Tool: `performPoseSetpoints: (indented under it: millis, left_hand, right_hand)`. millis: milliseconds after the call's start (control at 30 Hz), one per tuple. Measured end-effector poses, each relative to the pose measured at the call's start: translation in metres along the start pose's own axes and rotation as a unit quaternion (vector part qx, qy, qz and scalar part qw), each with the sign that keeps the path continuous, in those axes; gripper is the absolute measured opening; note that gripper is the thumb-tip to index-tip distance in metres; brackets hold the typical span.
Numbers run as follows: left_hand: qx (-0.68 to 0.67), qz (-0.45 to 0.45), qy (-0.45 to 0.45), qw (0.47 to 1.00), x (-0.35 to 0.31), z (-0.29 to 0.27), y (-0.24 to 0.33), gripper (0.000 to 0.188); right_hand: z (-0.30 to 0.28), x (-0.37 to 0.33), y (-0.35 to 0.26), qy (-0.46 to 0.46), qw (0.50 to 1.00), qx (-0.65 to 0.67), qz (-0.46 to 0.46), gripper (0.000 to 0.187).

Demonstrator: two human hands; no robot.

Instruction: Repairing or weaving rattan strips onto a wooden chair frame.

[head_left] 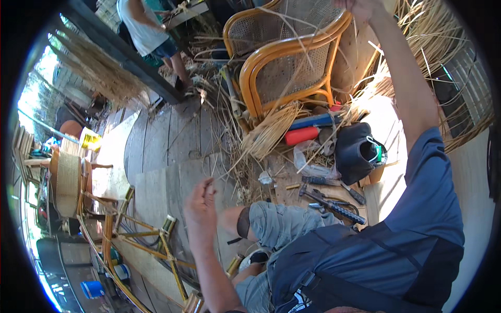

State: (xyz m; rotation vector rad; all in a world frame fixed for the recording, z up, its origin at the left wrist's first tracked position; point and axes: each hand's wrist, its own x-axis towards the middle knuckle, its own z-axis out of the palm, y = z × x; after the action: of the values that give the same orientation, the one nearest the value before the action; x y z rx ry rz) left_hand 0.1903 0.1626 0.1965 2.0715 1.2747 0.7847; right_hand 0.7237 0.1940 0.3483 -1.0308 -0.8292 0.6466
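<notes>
My left hand point(201, 206) is raised above the plank floor, its fingers bent and drawn together. Whatever may be between its fingertips is too small to make out. At the upper edge my right arm stretches far out, and my right hand point(360, 7) is beside the curved top of a rattan armchair point(253, 65) with woven cane panels. Its fingers look closed, but the view's rim cuts them off. Thin pale strips point(297, 32) cross the chair's weaving. A bundle of cane strips point(274, 130) lies at the chair's foot.
Near my knee lie a hammer point(321, 181), pliers-like tools point(334, 206) and a black bag point(356, 151). A red cylinder point(301, 135) sits beyond them. Bamboo frame pieces point(167, 242) stand at left. Another person point(143, 31) works behind a dark post point(122, 52). Loose cane point(438, 31) piles at far right.
</notes>
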Motion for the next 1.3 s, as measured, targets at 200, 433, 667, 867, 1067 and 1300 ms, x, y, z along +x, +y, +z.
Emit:
performPoseSetpoints:
  millis: [200, 433, 667, 867, 1067, 1300]
  left_hand:
    - [0.327, 0.202, 0.083, 0.92, 0.087, -0.026, 0.004, 0.013]
    - [0.02, 0.089, -0.215, 0.972, 0.091, 0.039, 0.021, 0.018]
    - [0.144, 0.281, -0.151, 0.937, 0.078, 0.141, 0.003, 0.012]
    - [0.293, 0.308, -0.115, 0.898, 0.058, 0.21, -0.011, 0.025]
    - [0.25, 0.217, -0.044, 0.942, 0.017, 0.205, -0.033, 0.041]
    - [0.204, 0.086, -0.04, 0.974, -0.019, 0.18, -0.073, 0.036]
  right_hand:
    - [-0.06, 0.004, 0.052, 0.067, 0.968, -0.139, 0.2, 0.018]
    - [-0.09, 0.01, 0.052, 0.078, 0.88, -0.437, 0.17, 0.024]
    - [-0.084, 0.0, 0.018, 0.153, 0.849, -0.463, -0.206, 0.025]
    - [-0.042, -0.203, -0.02, 0.206, 0.809, -0.544, -0.089, 0.023]
    - [-0.09, -0.287, 0.091, 0.215, 0.905, -0.35, 0.116, 0.026]
    - [0.025, -0.379, 0.266, 0.045, 0.848, -0.088, 0.521, 0.025]
